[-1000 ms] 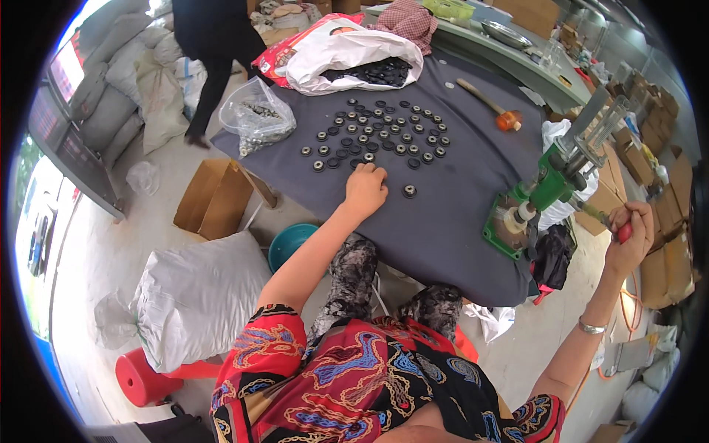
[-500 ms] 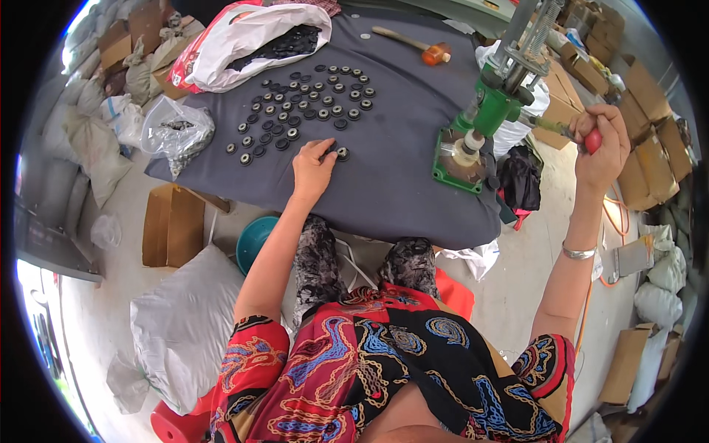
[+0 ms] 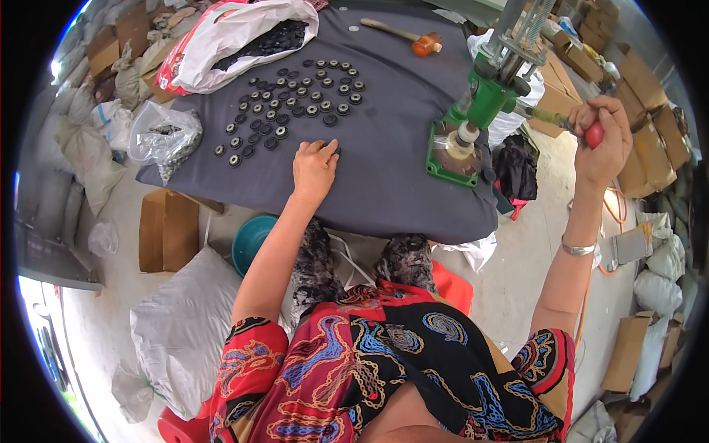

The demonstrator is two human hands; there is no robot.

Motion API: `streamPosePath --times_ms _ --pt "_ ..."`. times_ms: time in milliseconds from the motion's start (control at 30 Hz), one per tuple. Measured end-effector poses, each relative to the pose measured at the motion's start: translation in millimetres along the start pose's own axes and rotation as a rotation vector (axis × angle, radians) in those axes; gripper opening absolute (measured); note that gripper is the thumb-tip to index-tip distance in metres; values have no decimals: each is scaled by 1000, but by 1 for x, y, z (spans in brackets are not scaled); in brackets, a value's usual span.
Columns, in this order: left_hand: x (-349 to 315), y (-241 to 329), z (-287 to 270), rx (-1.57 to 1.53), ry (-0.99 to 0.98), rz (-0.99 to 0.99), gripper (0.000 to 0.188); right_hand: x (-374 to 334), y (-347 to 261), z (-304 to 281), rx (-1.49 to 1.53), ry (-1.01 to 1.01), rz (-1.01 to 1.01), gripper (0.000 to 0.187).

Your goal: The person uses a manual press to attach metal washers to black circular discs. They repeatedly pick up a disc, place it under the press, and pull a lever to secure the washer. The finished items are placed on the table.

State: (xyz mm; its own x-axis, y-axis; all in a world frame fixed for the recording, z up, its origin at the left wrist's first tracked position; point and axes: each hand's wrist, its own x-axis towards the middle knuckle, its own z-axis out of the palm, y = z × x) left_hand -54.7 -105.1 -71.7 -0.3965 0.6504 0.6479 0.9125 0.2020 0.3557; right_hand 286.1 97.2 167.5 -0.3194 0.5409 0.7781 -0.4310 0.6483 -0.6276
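My left hand (image 3: 314,171) rests over the near middle of the cloth-covered table (image 3: 384,177), its fingers closed on a small black round part (image 3: 338,150). Only a dark edge of that part shows past the fingertips. Beyond the hand lie several small black round parts (image 3: 301,111) in loose rows, many with a pale metal centre. Out to the right, my right hand (image 3: 604,140) grips the red ball knob (image 3: 594,134) at the end of the lever (image 3: 548,115). That lever belongs to a green hand press (image 3: 486,103), whose pale round die (image 3: 459,145) sits above its base.
A white and red bag (image 3: 221,44) of black parts lies at the far left. Nearer, a clear bag (image 3: 164,136) of small pieces sits at the table's left edge. A mallet (image 3: 413,38) lies at the back. Below stand a teal basin (image 3: 249,240) and a carton (image 3: 168,230).
My left fingers have closed over the black round part, which showed its metal centre beside them before. The right hand stays on the knob. The whole view has shifted slightly.
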Motion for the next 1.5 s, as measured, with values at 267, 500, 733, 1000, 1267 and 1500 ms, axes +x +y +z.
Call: streamPosePath --times_ms 267,500,733,1000,1267,1500 --pt "-3 -1 2 82 -7 62 29 1 1 1 0 9 2 23" --pt "-3 3 1 99 -8 112 30 14 -3 0 -23 20 40 22" --pt "0 4 3 30 2 58 28 29 2 3 11 94 88 22" --pt "37 100 22 -446 -68 49 33 56 12 -10 2 60 127 22" --pt "68 163 74 -487 -240 66 44 77 12 0 -53 179 172 17" --pt "72 176 104 -504 -170 70 50 69 11 -3 -47 115 154 20"
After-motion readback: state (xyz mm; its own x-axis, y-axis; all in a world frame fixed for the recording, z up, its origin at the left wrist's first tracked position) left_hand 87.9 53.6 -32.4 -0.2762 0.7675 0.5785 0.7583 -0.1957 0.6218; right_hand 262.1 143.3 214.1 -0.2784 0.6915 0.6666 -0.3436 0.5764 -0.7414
